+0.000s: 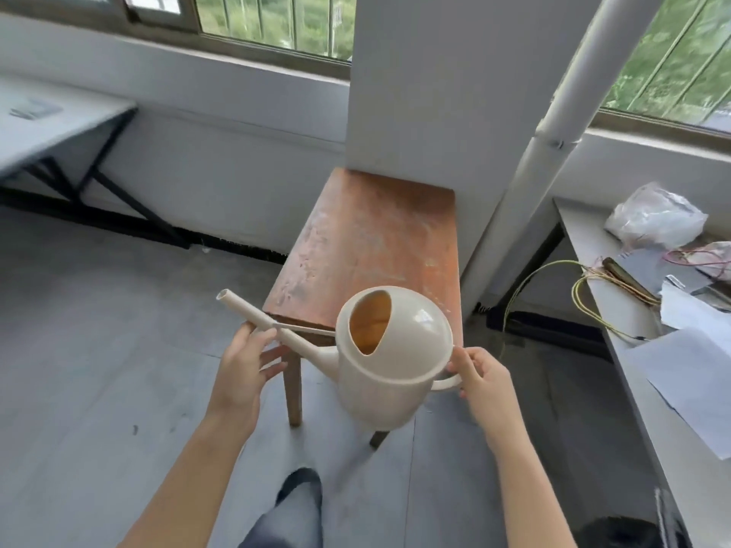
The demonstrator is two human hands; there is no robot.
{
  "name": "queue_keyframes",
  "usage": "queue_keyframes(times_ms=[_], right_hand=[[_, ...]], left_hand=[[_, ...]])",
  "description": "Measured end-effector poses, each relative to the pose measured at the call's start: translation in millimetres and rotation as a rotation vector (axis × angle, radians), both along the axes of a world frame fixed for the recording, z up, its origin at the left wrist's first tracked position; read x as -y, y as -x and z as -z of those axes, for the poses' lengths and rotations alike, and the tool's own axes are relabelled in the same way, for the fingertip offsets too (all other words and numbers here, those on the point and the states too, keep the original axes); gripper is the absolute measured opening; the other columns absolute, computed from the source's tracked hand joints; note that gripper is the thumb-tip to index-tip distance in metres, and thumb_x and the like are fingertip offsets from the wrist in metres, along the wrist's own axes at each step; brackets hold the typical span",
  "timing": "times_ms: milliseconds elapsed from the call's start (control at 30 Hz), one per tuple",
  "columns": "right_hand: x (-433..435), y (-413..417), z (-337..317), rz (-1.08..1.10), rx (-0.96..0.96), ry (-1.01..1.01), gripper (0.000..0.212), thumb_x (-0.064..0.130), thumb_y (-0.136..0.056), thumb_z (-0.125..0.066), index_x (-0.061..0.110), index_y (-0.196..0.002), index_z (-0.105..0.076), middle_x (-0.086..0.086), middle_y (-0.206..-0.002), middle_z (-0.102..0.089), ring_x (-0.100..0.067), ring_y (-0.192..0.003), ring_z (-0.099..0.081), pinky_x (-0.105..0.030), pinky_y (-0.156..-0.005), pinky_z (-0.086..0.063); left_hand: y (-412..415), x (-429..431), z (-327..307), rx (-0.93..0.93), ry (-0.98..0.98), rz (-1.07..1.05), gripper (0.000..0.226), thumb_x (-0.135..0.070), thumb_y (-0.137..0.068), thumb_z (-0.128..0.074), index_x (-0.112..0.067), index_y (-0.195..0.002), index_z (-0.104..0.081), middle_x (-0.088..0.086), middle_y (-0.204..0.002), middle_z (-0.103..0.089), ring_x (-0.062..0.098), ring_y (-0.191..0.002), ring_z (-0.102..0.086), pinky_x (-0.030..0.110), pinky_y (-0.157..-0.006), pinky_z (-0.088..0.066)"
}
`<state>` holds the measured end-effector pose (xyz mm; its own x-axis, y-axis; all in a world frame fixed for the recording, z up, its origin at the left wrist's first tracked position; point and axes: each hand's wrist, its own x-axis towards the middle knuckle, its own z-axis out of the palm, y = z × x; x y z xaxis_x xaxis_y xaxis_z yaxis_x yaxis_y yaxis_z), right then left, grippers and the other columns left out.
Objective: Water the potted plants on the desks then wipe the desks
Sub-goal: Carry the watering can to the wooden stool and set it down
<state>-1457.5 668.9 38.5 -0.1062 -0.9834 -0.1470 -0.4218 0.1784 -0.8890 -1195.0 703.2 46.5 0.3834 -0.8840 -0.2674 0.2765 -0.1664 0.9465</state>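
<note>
A cream plastic watering can (391,357) hangs in the air in front of a worn brown wooden stool (372,247). My right hand (480,383) is closed around its loop handle on the right. My left hand (247,365) touches the long spout from below, fingers spread along it. The spout points up and to the left. The can's oval top opening faces me. No potted plant is in view.
A white desk (621,278) at the right carries a plastic bag (654,215), papers and wires. Another white desk (59,128) with black legs stands at the far left. A white pillar and pipe (546,160) rise behind the stool. Grey floor lies below, with my foot.
</note>
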Motion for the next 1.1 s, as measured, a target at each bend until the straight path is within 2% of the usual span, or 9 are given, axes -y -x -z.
queue_keyframes(times_ms=[67,133,200,267,467,633,800,967,1100], right_hand=[[32.2,-3.6,4.4,0.011,-0.006,-0.007,0.031,0.045,-0.087,-0.049,0.019,-0.074,-0.061,-0.008,-0.082,-0.068,-0.025,-0.077,-0.058,-0.048,-0.083,-0.047],[64.2,-11.1,7.0,0.027,-0.018,-0.007,0.039,0.055,-0.082,-0.047,0.02,-0.076,-0.061,-0.009,-0.084,-0.067,-0.03,-0.084,-0.06,-0.049,-0.084,-0.048],[94.4,-19.5,8.2,0.052,-0.032,-0.008,0.044,0.062,-0.076,-0.043,0.022,-0.075,-0.061,-0.006,-0.084,-0.067,-0.026,-0.084,-0.061,-0.05,-0.085,-0.05],[122.4,-26.5,7.8,0.08,-0.019,-0.015,0.038,0.054,-0.083,-0.045,0.021,-0.074,-0.061,-0.003,-0.082,-0.067,-0.024,-0.085,-0.062,-0.051,-0.087,-0.05],[201.3,-49.5,-3.6,0.162,-0.019,-0.008,0.033,0.051,-0.084,-0.046,0.024,-0.075,-0.062,-0.007,-0.082,-0.066,-0.027,-0.086,-0.061,-0.05,-0.084,-0.051],[250.6,-53.3,-3.4,0.166,-0.077,0.005,0.025,0.041,-0.09,-0.045,0.027,-0.074,-0.059,-0.004,-0.08,-0.064,-0.019,-0.079,-0.06,-0.047,-0.079,-0.051],[303.6,-46.1,3.8,0.163,-0.106,-0.005,0.03,0.047,-0.088,-0.044,0.024,-0.078,-0.059,0.0,-0.082,-0.064,-0.023,-0.084,-0.06,-0.052,-0.085,-0.05],[361.6,-35.2,5.8,0.166,-0.096,0.001,0.026,0.047,-0.089,-0.044,0.03,-0.077,-0.058,0.003,-0.083,-0.064,-0.019,-0.086,-0.06,-0.051,-0.088,-0.05],[417.3,-26.2,5.3,0.14,-0.106,0.004,0.024,0.046,-0.09,-0.042,0.031,-0.079,-0.057,0.005,-0.089,-0.064,-0.018,-0.09,-0.06,-0.05,-0.089,-0.049]], left_hand=[[-5.4,29.9,3.5,-0.004,0.012,0.02,0.025,-0.016,-0.096,-0.04,-0.016,-0.114,-0.056,0.007,-0.108,-0.062,0.025,-0.101,-0.059,0.038,-0.085,-0.045],[-13.2,64.6,7.0,-0.009,0.027,0.054,0.023,-0.014,-0.096,-0.038,-0.018,-0.111,-0.056,0.004,-0.102,-0.063,0.022,-0.096,-0.06,0.036,-0.081,-0.045],[-22.6,101.6,7.4,-0.024,0.033,0.085,0.024,-0.012,-0.096,-0.038,-0.02,-0.109,-0.056,0.002,-0.1,-0.064,0.02,-0.092,-0.061,0.033,-0.078,-0.045],[-31.8,137.2,7.5,-0.031,0.04,0.115,0.023,-0.013,-0.095,-0.04,-0.022,-0.107,-0.057,0.001,-0.101,-0.064,0.02,-0.092,-0.062,0.034,-0.077,-0.045],[-56.1,239.3,3.0,0.015,0.032,0.218,0.025,-0.029,-0.072,-0.05,-0.027,-0.095,-0.06,0.0,-0.102,-0.064,0.021,-0.096,-0.062,0.031,-0.074,-0.044],[-61.5,300.4,10.1,0.045,0.0,0.28,0.027,-0.031,-0.072,-0.047,-0.029,-0.096,-0.058,-0.003,-0.107,-0.061,0.019,-0.097,-0.06,0.03,-0.077,-0.044],[-53.8,354.4,13.2,0.068,-0.011,0.27,0.017,-0.017,-0.091,-0.047,-0.028,-0.101,-0.056,-0.007,-0.102,-0.059,0.019,-0.095,-0.06,0.032,-0.08,-0.044],[-44.1,404.8,10.7,0.121,-0.015,0.283,0.019,-0.013,-0.093,-0.043,-0.026,-0.098,-0.055,-0.005,-0.103,-0.058,0.022,-0.098,-0.06,0.034,-0.084,-0.043],[-36.2,450.1,12.0,0.139,-0.031,0.286,0.025,-0.013,-0.093,-0.043,-0.021,-0.114,-0.052,-0.008,-0.104,-0.057,0.022,-0.096,-0.06,0.034,-0.084,-0.043]])
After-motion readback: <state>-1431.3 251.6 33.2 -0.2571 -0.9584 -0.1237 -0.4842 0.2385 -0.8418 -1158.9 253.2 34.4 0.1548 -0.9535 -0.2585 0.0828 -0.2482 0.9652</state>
